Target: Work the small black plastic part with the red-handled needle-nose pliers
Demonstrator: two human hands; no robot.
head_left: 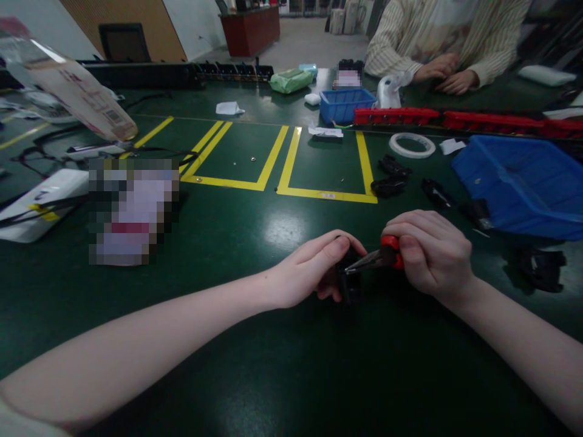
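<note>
My left hand (314, 267) is closed around a small black plastic part (350, 288), held up over the dark green table. In my right hand (428, 252) is a pair of needle-nose pliers (389, 252) with red grips. The metal jaws reach left and touch the black part; whether they pinch something small there, I cannot tell. Similar black parts (392, 176) lie beyond my right hand, and another black piece (542, 269) rests to its right.
A large blue bin (523, 182) stands at right, near a roll of white tape (412, 145). Red strips (396, 116) and a small blue basket (346, 106) sit farther back. At left are a bottle (77, 91) and a white box (40, 206). Across the table sits a person (446, 42).
</note>
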